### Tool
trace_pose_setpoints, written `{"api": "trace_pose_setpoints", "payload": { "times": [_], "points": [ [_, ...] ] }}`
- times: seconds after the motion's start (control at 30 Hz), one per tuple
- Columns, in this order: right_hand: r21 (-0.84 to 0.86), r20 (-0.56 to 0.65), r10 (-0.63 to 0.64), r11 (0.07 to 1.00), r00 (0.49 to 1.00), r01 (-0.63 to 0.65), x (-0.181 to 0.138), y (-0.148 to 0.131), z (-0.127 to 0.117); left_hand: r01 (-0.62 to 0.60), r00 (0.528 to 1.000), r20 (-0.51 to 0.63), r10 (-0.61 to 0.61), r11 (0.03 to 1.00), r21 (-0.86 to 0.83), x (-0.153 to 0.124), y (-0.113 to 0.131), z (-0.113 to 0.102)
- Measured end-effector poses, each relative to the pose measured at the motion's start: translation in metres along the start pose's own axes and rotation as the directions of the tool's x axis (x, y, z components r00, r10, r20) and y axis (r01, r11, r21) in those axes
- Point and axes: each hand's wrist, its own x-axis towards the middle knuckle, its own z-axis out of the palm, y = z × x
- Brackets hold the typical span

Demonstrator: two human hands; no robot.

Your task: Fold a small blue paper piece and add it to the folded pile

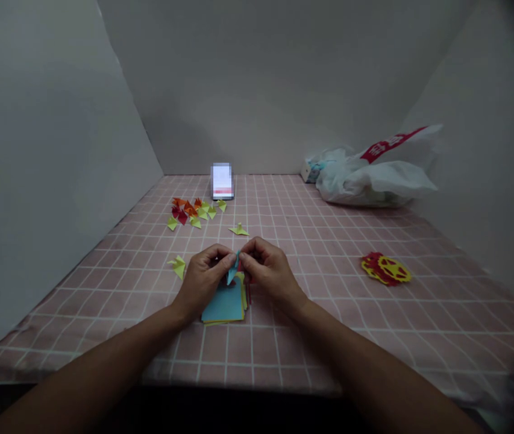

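Between my two hands is a small folded piece of blue origami paper [233, 272], held up over a stack of square paper sheets [223, 304] with a blue sheet on top. My left hand [206, 271] pinches its left side between thumb and fingers. From the right, my right hand [268, 268] pinches the upper part, its fingers curled. Parts of the folded paper are hidden by the fingertips. Yellow and red edges show under the blue top sheet. A yellow folded paper crane [178, 266] lies left of my left hand, and another yellow crane [239, 229] sits just beyond my hands.
Several red, orange and yellow paper cranes [188, 208] are grouped at the far left. A lit phone [222, 182] stands against the back wall. At the back right lies a white plastic bag [374, 178]. Red and yellow cut-out discs [387, 269] rest on the checked cloth [320, 325].
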Motion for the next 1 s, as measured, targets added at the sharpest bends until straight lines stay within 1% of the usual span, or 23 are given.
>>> {"api": "trace_pose_setpoints", "payload": {
  "times": [0.3,0.5,0.67,0.83,1.0],
  "points": [
    [-0.004,-0.027,-0.011,1.0,1.0,0.011,-0.001,-0.0007,0.0005,0.006,1.0,0.015,-0.006,1.0,-0.008,0.0,0.0006,0.0001],
    [0.023,-0.007,0.009,1.0,1.0,-0.009,-0.0007,0.0008,0.0013,-0.033,0.999,-0.026,0.034,0.999,0.038,0.0015,0.0,-0.0001],
    [0.039,0.025,0.008,0.999,1.0,-0.009,-0.0008,0.0022,-0.0002,-0.033,0.999,-0.02,0.034,0.998,0.061,0.0018,-0.0006,-0.0011],
    [0.073,0.058,0.008,0.997,0.998,-0.012,-0.0012,0.0008,-0.0015,-0.007,1.0,0.012,0.006,0.999,0.044,0.0013,0.0012,-0.0005],
    [-0.002,0.027,-0.047,0.999,0.999,0.047,0.001,0.0008,-0.0026,-0.016,1.0,0.022,0.014,0.998,0.066,0.0014,0.0027,0.0007]
  ]
}}
